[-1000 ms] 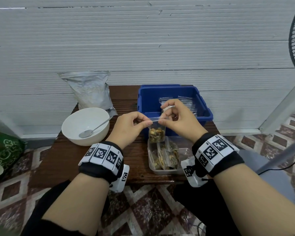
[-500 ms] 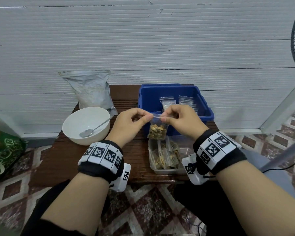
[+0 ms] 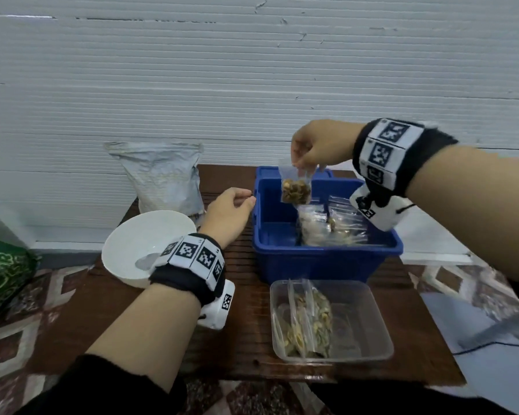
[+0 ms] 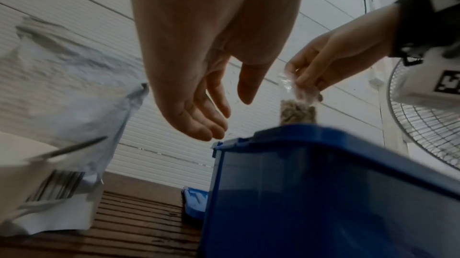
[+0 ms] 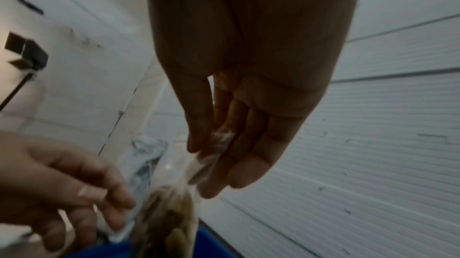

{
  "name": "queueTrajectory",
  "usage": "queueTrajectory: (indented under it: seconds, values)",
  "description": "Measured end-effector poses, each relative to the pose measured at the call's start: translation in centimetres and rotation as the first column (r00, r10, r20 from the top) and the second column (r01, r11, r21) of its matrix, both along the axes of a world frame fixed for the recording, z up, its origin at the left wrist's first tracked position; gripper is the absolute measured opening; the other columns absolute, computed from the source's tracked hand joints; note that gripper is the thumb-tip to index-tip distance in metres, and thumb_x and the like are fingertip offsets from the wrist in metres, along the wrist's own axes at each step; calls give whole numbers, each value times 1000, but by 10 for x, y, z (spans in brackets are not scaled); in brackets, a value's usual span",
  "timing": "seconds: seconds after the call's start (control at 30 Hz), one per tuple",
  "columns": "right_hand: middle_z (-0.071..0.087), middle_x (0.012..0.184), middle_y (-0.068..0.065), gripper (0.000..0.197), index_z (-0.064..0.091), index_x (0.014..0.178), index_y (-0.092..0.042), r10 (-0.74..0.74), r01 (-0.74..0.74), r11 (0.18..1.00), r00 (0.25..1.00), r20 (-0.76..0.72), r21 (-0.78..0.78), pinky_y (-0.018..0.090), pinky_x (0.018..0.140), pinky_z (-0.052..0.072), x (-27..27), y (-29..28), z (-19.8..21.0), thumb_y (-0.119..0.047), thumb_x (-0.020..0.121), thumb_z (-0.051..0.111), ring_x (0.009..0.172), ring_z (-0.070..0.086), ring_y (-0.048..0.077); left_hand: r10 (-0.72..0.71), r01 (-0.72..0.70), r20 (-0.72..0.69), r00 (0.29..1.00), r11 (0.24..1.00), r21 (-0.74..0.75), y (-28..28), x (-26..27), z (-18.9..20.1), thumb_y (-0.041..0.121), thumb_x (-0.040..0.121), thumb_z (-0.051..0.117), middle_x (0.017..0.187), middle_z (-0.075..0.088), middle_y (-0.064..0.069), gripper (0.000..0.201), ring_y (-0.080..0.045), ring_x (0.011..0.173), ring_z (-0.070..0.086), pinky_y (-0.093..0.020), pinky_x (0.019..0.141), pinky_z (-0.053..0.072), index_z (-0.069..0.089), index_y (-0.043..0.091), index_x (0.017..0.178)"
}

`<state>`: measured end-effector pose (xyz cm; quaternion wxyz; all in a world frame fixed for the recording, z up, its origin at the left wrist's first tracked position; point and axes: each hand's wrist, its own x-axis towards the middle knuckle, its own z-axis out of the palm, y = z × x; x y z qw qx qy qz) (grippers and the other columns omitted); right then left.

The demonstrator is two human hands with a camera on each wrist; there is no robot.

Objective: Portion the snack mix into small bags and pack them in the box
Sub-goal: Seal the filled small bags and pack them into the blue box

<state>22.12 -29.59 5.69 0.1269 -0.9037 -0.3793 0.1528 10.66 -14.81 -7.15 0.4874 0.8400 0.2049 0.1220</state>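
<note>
Clear small bag [image 3: 295,187] of snack mix is now hanging over the blue box [image 3: 327,259], right hand [image 3: 321,145] pinching its top; left hand [image 3: 226,215] has let go, grip relaxed—sealing finished, packing beginning.

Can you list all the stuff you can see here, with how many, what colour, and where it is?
Small bag of snack mix: one, clear with brown mix, hanging above the blue box.
Blue box: one, blue, back right of the table, with filled clear bags inside; their number is hard to tell.
Clear tub: one, see-through, front right of the table, holding several filled bags.
Bowl: one, white, left of the table, a spoon inside.
Big pouch: one, silver-grey, standing behind the bowl.
Table: one, dark brown wood.
Fan: one, white, far right.
Left hand: empty, fingers relaxed, beside the box.
Right hand: pinches the top of the small bag.
</note>
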Motion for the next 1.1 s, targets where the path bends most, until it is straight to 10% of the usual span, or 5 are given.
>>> queueTrajectory:
  seconds: [0.27,0.47,0.63,0.87,1.1]
  values:
    - [70,94,17,8,61,87,-6,25,-62,968,988,-154,-245,25,64,58,50,49,-62,-1,84,67,66,66,13,-123,124,-93,988,992,3,13,37,-21,32,98,51,134,55,1,48,-16,123,51,-25,96,40,40,17,143]
    - [70,100,17,13,65,97,-3,49,-98,933,988,-147,-346,24,58,58,64,61,-94,2,85,64,55,63,8,-149,147,-80,986,989,-28,18,42,-27,31,98,52,117,59,2,41,-13,108,57,-25,87,44,44,20,137]
    - [64,80,4,14,69,92,-8,163,-123,924,983,83,-361,17,43,44,57,64,-101,-4,89,56,46,54,8,-118,112,-91,989,992,-62,22,50,-24,25,94,56,101,61,3,28,-11,97,57,-21,71,41,48,22,121]
    - [34,71,1,13,52,92,-10,359,-79,803,855,373,-591,29,54,36,51,64,-106,-22,94,56,67,46,23,-73,69,-45,996,995,-77,20,55,-29,20,91,58,88,59,5,17,-5,84,55,-17,64,37,51,22,107]
    - [53,67,2,21,64,92,-7,217,-50,917,894,391,-395,25,50,40,36,53,-73,-28,90,61,64,54,21,-80,77,-73,994,996,-40,17,50,-30,28,95,57,97,61,4,31,-10,93,58,-17,67,39,50,20,125]
